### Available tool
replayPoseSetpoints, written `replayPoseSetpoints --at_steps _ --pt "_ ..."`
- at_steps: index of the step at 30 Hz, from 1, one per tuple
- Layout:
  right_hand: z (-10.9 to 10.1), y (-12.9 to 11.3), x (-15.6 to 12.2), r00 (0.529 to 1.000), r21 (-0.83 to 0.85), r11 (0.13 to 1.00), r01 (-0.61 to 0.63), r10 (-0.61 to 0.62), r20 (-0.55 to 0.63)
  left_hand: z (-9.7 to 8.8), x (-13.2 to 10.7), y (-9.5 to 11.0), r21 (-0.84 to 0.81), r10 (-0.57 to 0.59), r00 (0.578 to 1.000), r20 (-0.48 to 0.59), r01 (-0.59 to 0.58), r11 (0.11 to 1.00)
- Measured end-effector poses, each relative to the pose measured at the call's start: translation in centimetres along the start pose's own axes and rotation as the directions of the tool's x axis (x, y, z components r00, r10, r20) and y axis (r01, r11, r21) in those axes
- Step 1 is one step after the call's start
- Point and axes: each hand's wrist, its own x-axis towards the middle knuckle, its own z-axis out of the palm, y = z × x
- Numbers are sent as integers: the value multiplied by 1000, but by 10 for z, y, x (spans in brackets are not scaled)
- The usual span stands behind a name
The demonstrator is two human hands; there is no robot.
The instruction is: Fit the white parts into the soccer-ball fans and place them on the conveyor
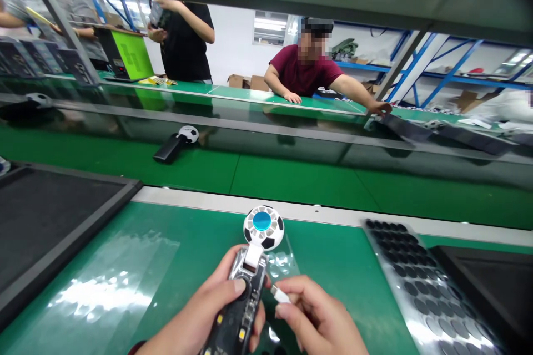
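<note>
Green bench, lower centre: left hand [208, 316] is gripping football-headed handheld fan [250, 283], right hand [316, 319] is pinching white plug [280, 294] just beside it, not yet inserted.

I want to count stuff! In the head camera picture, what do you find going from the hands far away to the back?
Left hand and right hand → handheld fan with soccer-ball head → metal rail → second fan on the green belt → person in red shirt.

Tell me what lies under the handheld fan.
Under the fan lie clear film and the green bench; the left hand covers whatever is beneath its handle.
</note>
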Motion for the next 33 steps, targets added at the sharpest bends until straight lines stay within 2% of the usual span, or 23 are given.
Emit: replayPoseSetpoints --at_steps 3,7,15,18,20,23,26,29,31,33 --pt "1 2 -1 983 -142 977 161 -172 -70 4 1 3 -49 -15 1000 0 15 999" --pt "5 5 -2 943 -249 920 302 -327 -65 7 1 5 -51 -25 998 -54 22 998" --pt "4 12 -1 901 -432 811 394 -433 9 -8 5 -1 80 0 999 -33 3 997" --pt "4 11 -3 889 -474 777 414 -457 26 -11 6 -2 133 -19 998 -63 28 991" --pt "6 11 -3 904 -476 798 370 -427 -11 -12 6 -2 154 -35 995 -89 48 987" --pt "11 12 -3 957 -433 873 225 -281 -70 -12 5 -3 157 -33 994 -104 49 986" --pt "15 11 -1 986 -351 927 134 -160 -48 -8 3 -5 137 -25 988 -150 45 990" --pt "10 1 -1 994 -311 946 93 -108 -32 -3 1 -3 121 -15 976 -215 42 992" --pt "0 -11 -5 987 -330 943 37 -87 -138 -2 0 2 143 67 962 -266 -29 989" --pt "-12 -22 -12 954 -335 941 -48 -56 -293 -3 0 8 180 178 928 -327 -123 976"
